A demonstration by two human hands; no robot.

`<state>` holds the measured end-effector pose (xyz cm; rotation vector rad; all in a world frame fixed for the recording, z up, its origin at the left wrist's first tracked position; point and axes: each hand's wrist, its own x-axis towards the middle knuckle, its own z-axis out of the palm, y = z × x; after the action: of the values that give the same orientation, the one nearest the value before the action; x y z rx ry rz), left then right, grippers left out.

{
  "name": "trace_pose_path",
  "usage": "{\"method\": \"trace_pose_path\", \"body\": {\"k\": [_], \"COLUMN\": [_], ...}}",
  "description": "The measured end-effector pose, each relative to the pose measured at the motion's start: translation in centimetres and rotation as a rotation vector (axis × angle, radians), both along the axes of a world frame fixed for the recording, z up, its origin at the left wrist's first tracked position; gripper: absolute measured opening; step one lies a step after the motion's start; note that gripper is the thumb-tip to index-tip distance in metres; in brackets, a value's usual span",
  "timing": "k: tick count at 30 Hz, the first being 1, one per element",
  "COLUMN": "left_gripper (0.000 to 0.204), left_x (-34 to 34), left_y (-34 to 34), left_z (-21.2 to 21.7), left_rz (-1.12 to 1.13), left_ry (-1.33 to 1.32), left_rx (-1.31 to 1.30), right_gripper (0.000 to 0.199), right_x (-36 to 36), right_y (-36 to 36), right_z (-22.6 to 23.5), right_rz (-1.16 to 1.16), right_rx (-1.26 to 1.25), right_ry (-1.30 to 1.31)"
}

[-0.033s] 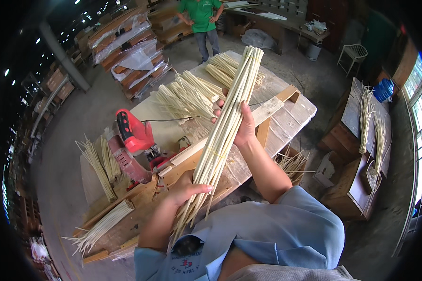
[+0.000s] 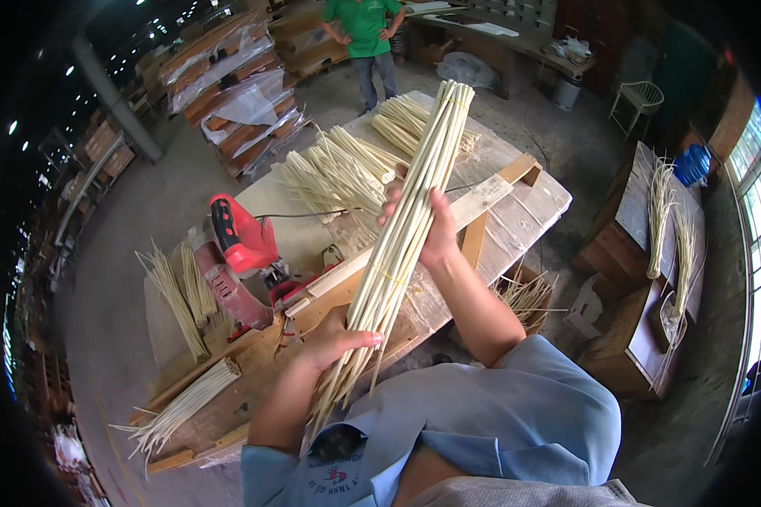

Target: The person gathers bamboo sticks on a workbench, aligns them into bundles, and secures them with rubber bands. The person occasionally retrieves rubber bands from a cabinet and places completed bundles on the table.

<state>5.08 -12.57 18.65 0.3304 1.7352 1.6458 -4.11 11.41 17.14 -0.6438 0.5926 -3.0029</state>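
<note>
Head view: a long bundle of thin, pale sticks (image 2: 404, 232) slants over the dusty, pale-topped worktable (image 2: 537, 198), its long axis running from the chest at lower left to an even end pointing away, upper right. The left hand (image 2: 340, 340) grips its lower part, the right hand (image 2: 435, 228) clasps it higher. Dark lettering (image 2: 340, 486) and a red emblem (image 2: 336, 475) mark the light-blue cloth shirt (image 2: 499, 401).

Light-blue collared shirt (image 2: 516, 397), printed chest emblem (image 2: 336, 476)
</note>
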Motion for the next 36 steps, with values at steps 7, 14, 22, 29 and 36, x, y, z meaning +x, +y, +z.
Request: {"method": "trace_pose_path", "body": {"k": [7, 14, 22, 29, 36], "left_gripper": [0.047, 0.06, 0.064, 0.06, 0.059], "left_x": [1.8, 3.0, 11.3, 16.2, 21.2], "left_y": [-3.2, -6.4, -14.3, -21.4, -29.9], "left_z": [-0.9, -0.7, 2.7, 2.9, 1.4], "left_rz": [0.074, 0.125, 0.258, 0.389, 0.433], "left_ry": [0.049, 0.142, 0.187, 0.179, 0.176], "left_rx": [-0.073, -0.296, -0.295, -0.335, -0.444], "right_gripper": [0.077, 0.08, 0.069, 0.085, 0.075], "right_x": [5.5, 7.2, 12.0, 13.8, 14.7], "right_y": [-8.3, -12.2, -21.5, -29.8, -35.9], "right_z": [-4.3, -5.1, -5.7, -6.1, -6.1], "right_rz": [0.355, 0.403, 0.743, 0.984, 1.03], "right_rx": [0.052, 0.133, 0.169, 0.235, 0.055], "right_ry": [-0.131, 0.007, 0.19, 0.285, 0.144]}}
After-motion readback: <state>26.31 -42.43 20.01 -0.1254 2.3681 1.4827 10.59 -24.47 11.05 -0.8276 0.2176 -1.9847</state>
